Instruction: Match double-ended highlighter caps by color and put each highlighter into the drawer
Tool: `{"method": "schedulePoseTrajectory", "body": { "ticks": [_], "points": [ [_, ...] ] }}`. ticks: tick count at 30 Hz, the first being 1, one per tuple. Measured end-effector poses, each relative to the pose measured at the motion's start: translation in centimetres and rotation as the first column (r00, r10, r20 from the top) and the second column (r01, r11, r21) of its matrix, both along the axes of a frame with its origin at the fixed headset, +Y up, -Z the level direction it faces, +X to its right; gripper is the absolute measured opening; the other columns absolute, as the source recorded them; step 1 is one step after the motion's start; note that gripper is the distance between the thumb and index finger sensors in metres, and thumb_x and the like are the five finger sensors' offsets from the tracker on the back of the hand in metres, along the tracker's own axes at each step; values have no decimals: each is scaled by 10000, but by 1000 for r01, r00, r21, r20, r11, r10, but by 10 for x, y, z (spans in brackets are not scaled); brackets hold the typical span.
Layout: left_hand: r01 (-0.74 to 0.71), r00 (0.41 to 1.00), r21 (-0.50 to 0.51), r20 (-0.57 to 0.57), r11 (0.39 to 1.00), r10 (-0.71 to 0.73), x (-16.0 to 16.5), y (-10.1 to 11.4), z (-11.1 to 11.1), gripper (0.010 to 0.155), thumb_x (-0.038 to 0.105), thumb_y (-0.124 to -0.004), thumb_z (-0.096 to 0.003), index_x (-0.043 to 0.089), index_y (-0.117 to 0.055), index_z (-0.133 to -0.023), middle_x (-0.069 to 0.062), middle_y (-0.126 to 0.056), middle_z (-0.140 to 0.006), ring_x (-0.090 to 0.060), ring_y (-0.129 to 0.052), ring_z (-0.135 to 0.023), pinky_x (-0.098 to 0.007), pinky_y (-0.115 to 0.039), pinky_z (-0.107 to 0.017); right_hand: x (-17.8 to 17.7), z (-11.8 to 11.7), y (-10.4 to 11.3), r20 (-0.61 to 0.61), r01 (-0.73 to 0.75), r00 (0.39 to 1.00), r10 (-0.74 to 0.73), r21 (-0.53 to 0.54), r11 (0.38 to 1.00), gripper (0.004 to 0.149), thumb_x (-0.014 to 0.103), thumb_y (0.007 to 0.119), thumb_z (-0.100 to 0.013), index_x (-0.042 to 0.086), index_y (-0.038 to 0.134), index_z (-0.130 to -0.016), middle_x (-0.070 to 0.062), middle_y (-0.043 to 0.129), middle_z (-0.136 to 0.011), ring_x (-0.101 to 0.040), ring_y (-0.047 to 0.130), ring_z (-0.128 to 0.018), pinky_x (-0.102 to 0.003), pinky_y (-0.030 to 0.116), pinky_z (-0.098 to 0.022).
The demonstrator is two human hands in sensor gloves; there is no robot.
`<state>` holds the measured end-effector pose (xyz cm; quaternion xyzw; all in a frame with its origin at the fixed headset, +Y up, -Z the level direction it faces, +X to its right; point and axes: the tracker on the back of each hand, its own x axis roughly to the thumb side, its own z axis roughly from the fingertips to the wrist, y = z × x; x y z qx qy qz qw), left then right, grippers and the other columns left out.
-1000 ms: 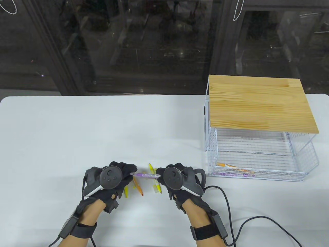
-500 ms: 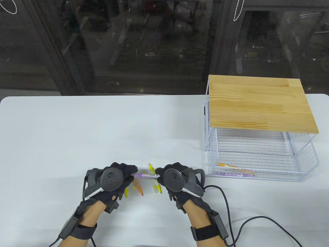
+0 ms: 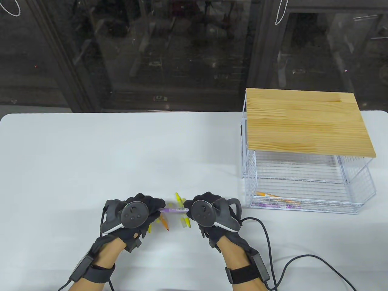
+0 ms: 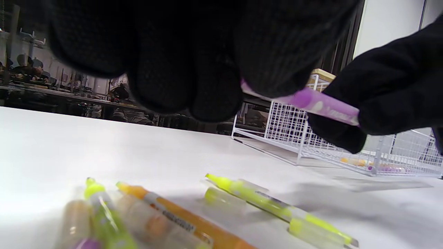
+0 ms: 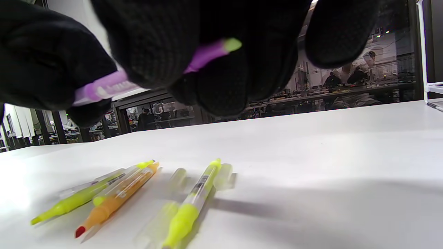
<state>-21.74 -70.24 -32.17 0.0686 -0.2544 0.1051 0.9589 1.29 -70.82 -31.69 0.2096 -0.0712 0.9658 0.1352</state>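
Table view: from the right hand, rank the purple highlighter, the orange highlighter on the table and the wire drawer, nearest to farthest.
1. purple highlighter, pinched by the right hand at its left.
2. orange highlighter, on the table farther left.
3. wire drawer, off to the right.

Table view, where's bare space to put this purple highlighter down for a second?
Bare white table spans the whole left and far side, and the strip between the hands and the white wire drawer. It is crowded under the hands, around the orange highlighter and yellow highlighter.
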Motion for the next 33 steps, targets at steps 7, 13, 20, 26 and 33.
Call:
{"method": "schedulePoseTrajectory", "body": {
  "ticks": [7,13,20,26,33],
  "points": [
    [-19,1000,12,8,1000,19,2,2,2,453,330,-896,-342,251,-921,-787,-6,-1053,-685,-303,-1016,-619,-561,-849,-496,-2,2,4,-12,-12,1000,13,37,999,433,333,867,-365,269,953,-785,9,1015,-681,-306,930,-738,-540,748,-587],
    [0,1000,48,-26,999,1,1,9,5,455,349,-886,-350,274,-907,-798,9,-1039,-700,-295,-1005,-635,-557,-846,-497,-1,1,5,-14,9,1000,-9,26,1000,434,349,869,-372,274,947,-791,16,1013,-686,-300,932,-739,-541,752,-582],
    [-27,997,62,-72,998,32,-6,10,3,458,370,-894,-345,300,-914,-798,44,-1044,-716,-289,-1012,-645,-558,-850,-485,-5,0,0,17,-10,1000,10,15,1000,434,443,874,-398,320,925,-811,57,1002,-748,-302,931,-747,-536,765,-563],
    [-41,998,67,-41,997,44,1,11,7,458,378,-892,-345,304,-914,-797,50,-1044,-715,-286,-1014,-643,-553,-854,-479,-15,4,-1,-5,24,1000,-24,-6,1000,442,456,864,-404,308,922,-817,45,1000,-752,-302,933,-742,-535,766,-560],
    [-42,998,58,-37,997,45,5,9,8,460,382,-878,-356,317,-910,-810,56,-1045,-729,-277,-1016,-649,-550,-857,-477,-15,2,-4,-18,47,999,-48,-40,998,451,456,865,-411,339,890,-846,23,1008,-706,-298,951,-680,-544,759,-556]
  ]
}}
